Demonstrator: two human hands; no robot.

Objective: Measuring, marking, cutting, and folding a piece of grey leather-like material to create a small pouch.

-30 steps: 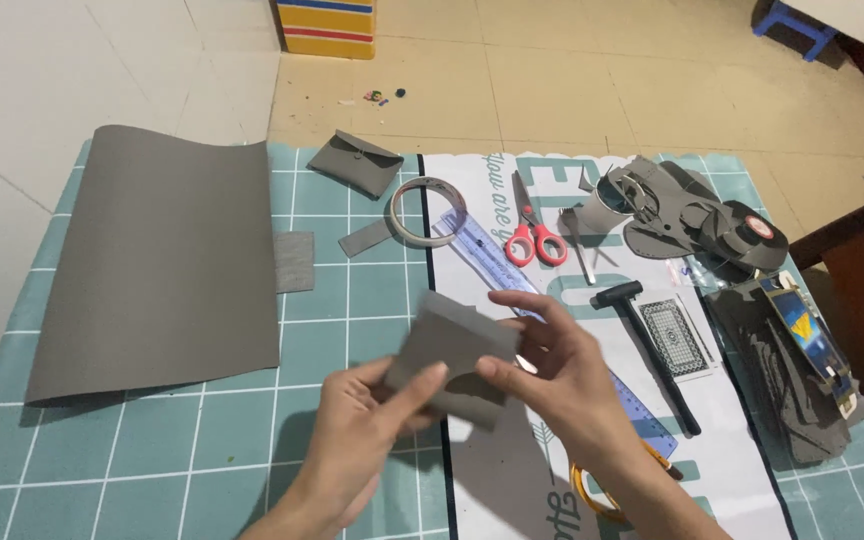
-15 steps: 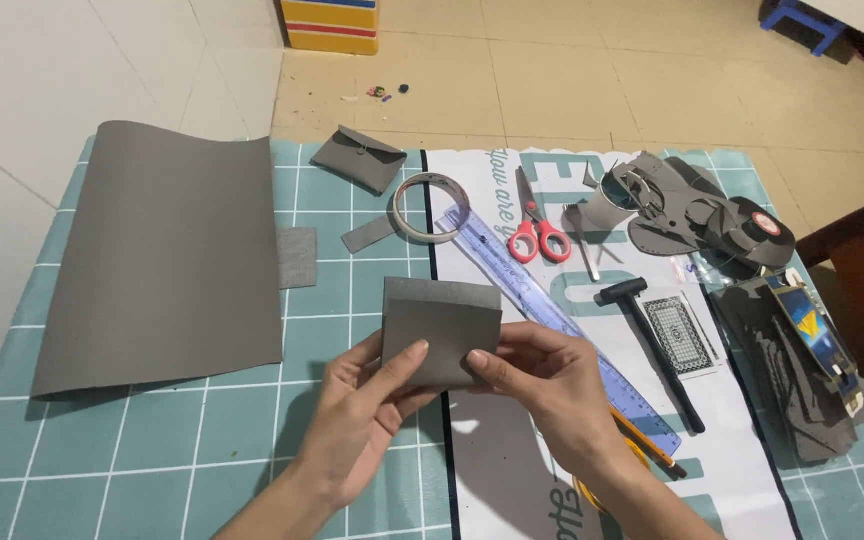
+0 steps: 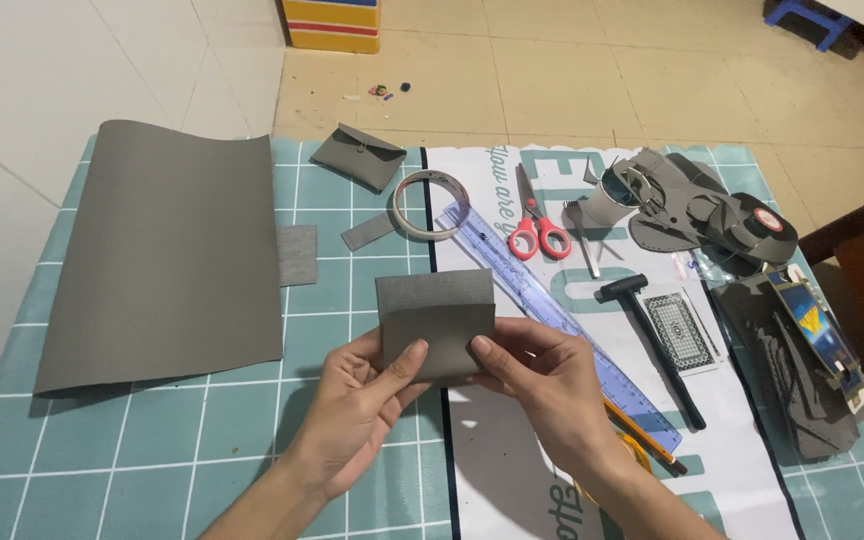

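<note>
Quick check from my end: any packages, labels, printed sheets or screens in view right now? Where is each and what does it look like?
Printed banner sheet: white with teal lettering, under the tools, right of the green mat.
Patterned card: small, rectangular, black-and-white, beside the hammer.
Box: blue and yellow, on grey scraps, far right.
No screens.

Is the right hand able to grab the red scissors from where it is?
Probably yes, but not right away. The right hand is pinching the folded grey piece together with the left hand. The red scissors lie uncovered just beyond the blue ruler, nothing on top.
</note>
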